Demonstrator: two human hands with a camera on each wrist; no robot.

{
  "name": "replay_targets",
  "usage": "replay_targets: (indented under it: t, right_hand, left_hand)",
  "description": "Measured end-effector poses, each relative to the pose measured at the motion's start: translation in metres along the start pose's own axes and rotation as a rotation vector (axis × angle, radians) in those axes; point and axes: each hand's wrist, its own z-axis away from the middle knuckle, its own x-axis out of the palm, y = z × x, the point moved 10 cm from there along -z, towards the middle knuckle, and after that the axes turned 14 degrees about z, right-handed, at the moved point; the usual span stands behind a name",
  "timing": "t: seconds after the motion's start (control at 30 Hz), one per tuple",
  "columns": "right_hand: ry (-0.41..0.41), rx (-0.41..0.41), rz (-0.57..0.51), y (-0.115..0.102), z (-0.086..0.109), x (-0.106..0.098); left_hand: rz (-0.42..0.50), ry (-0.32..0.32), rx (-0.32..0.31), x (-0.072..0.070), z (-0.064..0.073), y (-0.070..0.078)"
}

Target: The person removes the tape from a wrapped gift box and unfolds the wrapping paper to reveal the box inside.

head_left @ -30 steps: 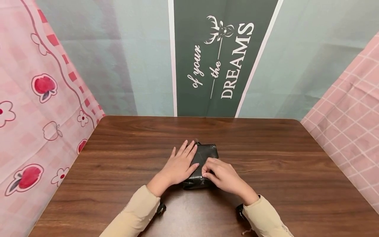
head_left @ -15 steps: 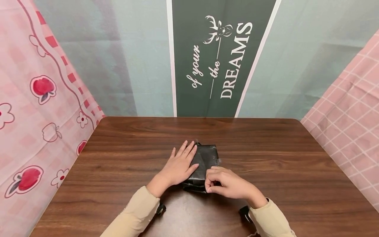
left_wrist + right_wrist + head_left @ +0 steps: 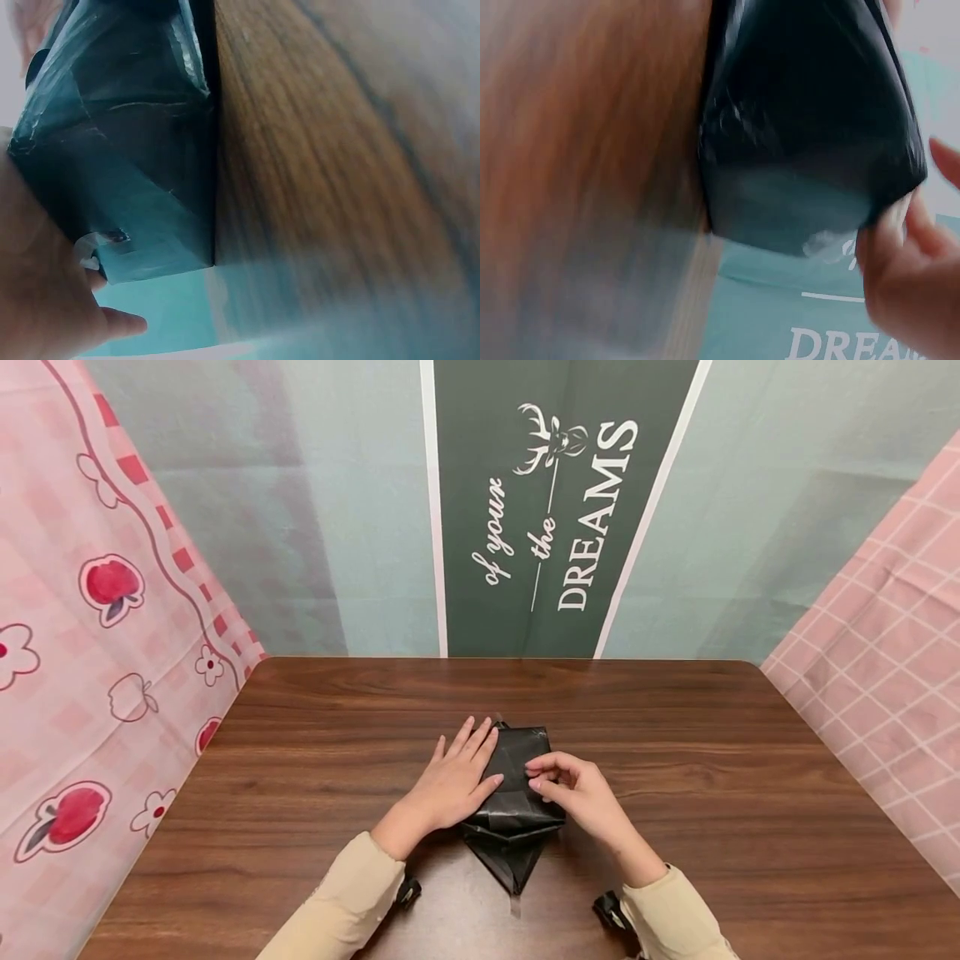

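A box-shaped package (image 3: 517,747) wrapped in glossy black material lies on the table. A pointed black flap (image 3: 512,862) sticks out from its near end, with a strip of clear tape (image 3: 515,906) at the tip. My left hand (image 3: 453,781) rests flat over the package's left side, fingers spread. At the right edge my right hand (image 3: 581,789) has bent fingers over the top, thumb and forefinger slightly apart. The right wrist view shows those fingers (image 3: 900,247) close to the package's edge; a bit of clear tape (image 3: 823,241) shows on its end.
The brown wooden table (image 3: 337,710) extends around the package. A grey-green curtain (image 3: 360,527) with white lettering hangs behind it, with pink cloths (image 3: 165,635) at the sides. Black wrist straps (image 3: 613,910) sit at the beige sleeves (image 3: 675,906).
My right hand pulled down at the near end, then let go of the flap, which now points outward. It moved up to the package's right edge. My left hand stayed put.
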Motion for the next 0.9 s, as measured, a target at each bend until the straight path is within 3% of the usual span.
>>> replay_targets:
  t: [0.13, 0.3, 0.4, 0.5, 0.6, 0.77, 0.9]
  right_hand:
    - [0.176, 0.032, 0.091, -0.003, 0.004, -0.009]
    - [0.301, -0.129, 0.451, -0.027, 0.010, -0.009]
    - [0.335, -0.254, 0.640, -0.043, 0.016, -0.003]
    - [0.300, -0.384, 0.781, -0.058, 0.019, 0.008]
    - [0.193, -0.461, 0.879, -0.063, 0.020, 0.024]
    - [-0.014, -0.354, 0.910, -0.043, 0.016, 0.040]
    - [-0.064, -0.268, 0.916, -0.031, 0.014, 0.038]
  left_hand:
    - [0.066, 0.029, 0.013, -0.006, 0.003, 0.000]
    - [-0.035, 0.106, 0.049, -0.023, 0.020, 0.009]
    - [-0.131, 0.106, 0.109, -0.024, 0.031, 0.028]
    - [-0.194, 0.060, 0.186, -0.015, 0.037, 0.049]
    - [-0.220, 0.011, 0.219, -0.004, 0.036, 0.058]
    - [-0.226, -0.053, 0.176, 0.012, 0.032, 0.048]
    - [-0.229, -0.038, 0.163, 0.013, 0.032, 0.041]
